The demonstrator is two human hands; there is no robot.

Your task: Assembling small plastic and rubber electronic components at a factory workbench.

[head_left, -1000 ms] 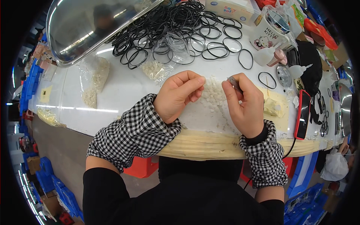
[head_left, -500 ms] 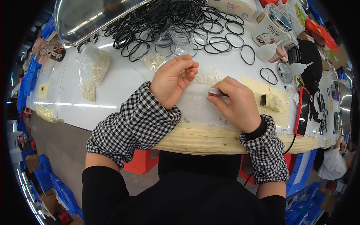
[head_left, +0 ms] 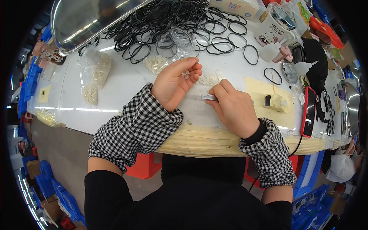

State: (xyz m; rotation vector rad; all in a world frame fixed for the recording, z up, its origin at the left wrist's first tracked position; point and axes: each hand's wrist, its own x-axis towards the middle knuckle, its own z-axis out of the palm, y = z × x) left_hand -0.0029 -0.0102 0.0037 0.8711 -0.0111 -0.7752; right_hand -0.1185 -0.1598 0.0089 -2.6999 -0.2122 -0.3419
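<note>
While both forearms rest on the white counter (head_left: pixel 126 82), a thin metal tool, prob. tweezers (head_left: pixel 209 97), is pinched in the right hand (head_left: pixel 232 109), grip closed round it, tip pointing left. A small pale part (head_left: pixel 186 75) is held at the fingertips of the left hand (head_left: pixel 177 82), fingers curled. More small white parts (head_left: pixel 210 79) lie just beyond, w/ black rubber rings (head_left: pixel 180 23) piled further back beside a steel tray (head_left: pixel 86 19)
</note>
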